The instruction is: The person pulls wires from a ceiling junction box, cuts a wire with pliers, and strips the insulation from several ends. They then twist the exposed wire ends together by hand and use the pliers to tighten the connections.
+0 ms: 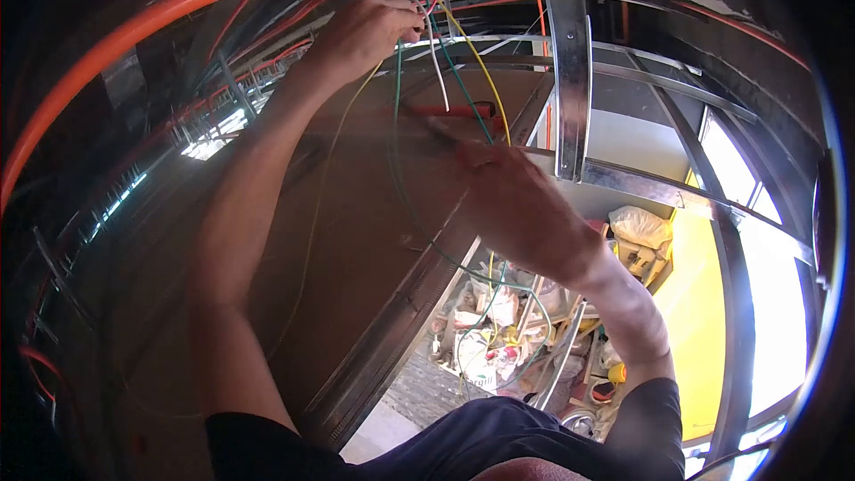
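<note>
**Up among the ceiling wires**

Overhead, by the thick orange plastic conduit [178, 4], I am pinching a bundle of thin coloured wires [436, 53] in my left hand [361, 36]. My right hand [512, 205], blurred, is gripping a red-handled tool [454, 110] just below them. Judging the next move: steady tool on 1 wire.
</note>
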`<state>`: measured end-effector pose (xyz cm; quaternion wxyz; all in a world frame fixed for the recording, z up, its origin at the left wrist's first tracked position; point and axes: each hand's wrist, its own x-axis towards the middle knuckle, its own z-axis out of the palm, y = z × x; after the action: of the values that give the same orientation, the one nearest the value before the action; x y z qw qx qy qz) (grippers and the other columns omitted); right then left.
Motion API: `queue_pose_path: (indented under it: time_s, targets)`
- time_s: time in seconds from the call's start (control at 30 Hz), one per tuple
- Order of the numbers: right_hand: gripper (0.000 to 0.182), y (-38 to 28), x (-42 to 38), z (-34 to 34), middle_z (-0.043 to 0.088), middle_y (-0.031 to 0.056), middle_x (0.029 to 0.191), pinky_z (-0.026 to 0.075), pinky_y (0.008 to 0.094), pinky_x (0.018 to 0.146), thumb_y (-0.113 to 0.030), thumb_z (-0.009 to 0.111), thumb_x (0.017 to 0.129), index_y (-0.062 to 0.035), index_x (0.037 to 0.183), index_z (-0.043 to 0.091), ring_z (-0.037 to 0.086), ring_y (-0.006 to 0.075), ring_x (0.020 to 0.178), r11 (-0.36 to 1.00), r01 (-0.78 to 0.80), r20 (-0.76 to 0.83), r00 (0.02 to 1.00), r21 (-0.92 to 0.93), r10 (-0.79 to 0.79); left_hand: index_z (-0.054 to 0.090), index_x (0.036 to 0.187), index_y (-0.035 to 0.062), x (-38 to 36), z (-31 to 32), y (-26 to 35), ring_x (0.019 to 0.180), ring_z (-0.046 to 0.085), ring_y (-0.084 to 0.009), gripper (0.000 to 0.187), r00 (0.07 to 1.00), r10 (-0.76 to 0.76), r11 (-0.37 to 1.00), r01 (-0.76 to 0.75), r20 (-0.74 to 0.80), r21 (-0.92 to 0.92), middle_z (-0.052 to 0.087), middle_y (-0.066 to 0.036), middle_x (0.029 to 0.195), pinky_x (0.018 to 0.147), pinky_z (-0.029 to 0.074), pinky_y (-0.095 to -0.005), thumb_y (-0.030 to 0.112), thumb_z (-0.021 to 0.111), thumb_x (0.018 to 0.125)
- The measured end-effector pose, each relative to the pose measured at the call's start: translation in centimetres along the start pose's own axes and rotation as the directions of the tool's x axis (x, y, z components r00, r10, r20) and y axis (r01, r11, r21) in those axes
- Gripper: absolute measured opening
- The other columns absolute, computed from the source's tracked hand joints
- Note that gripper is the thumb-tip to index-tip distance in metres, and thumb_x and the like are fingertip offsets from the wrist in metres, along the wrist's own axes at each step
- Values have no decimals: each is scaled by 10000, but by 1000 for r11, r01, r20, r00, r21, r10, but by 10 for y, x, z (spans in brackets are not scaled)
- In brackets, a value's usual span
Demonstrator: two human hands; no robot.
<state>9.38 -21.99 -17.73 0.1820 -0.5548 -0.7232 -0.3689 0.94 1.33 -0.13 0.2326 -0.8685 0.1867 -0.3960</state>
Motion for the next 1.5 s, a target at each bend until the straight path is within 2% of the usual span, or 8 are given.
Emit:
queue_pose_path:
  time_s: [0.1,0.13,0.17,0.23,0.33,0.7,1.1,1.5]
  targets:
    - [231,0,-23,-18,648,202,1049,484,415,840,-92,609,898,-6,1105,666,624,327,958,970,2,21,1000,-243,3,678,958,-24,0,-3,2,831,718,-234,115,1000,-20,1000,19,20,17,718,-113,892,728,561,-357,60,634,893]
    - [203,-9,-19,-31,645,194,1013,471,402,835,-113,608,921,-18,1091,667,626,309,893,913,-338,-127,920,228,372,680,970,-22,-2,-4,2,833,718,-234,119,999,-25,999,23,38,38,718,-112,893,737,565,-358,57,631,897]
    - [179,-16,-15,-36,642,186,977,459,388,829,-134,608,945,-29,1077,667,628,291,829,555,-495,-75,697,668,713,680,970,-22,-2,-4,1,833,718,-234,119,999,-27,999,25,43,40,718,-112,893,737,565,-358,57,631,897]
    - [162,-12,-9,-28,619,189,903,467,402,776,-155,587,980,-33,1051,667,634,301,756,695,-446,-290,681,564,672,689,969,-19,-2,-1,-2,846,714,-234,121,1000,-14,1000,14,26,8,721,-108,906,774,566,-358,63,644,893]
    - [179,5,-4,-26,618,142,904,538,437,666,-66,582,933,-24,1097,641,686,330,839,841,-525,-402,804,-132,438,698,965,-17,-3,2,-4,862,713,-239,129,999,-34,999,33,29,29,722,-107,932,778,567,-358,79,661,886]
    - [563,16,11,-56,601,119,1099,597,409,644,33,591,834,-99,1378,531,667,284,840,685,-502,-312,865,-528,393,691,1023,-44,-5,3,-12,889,716,-200,159,997,-25,996,31,75,-88,717,-92,1014,796,587,-321,48,626,909]
    - [759,29,25,-40,451,145,1248,527,350,903,-32,675,765,-139,1475,430,490,299,1089,430,-502,-410,863,-750,294,699,1072,-28,-5,4,-11,952,706,-218,194,996,-19,1000,19,86,-1,710,-99,1074,814,582,-333,43,635,903]
    - [730,43,30,-27,445,200,1266,501,385,898,-121,678,849,-127,1505,356,467,352,1176,482,-460,-374,888,-746,268,696,1064,-29,-5,4,-11,918,705,-207,187,995,-62,996,67,78,-62,716,-93,1056,801,573,-327,46,625,908]
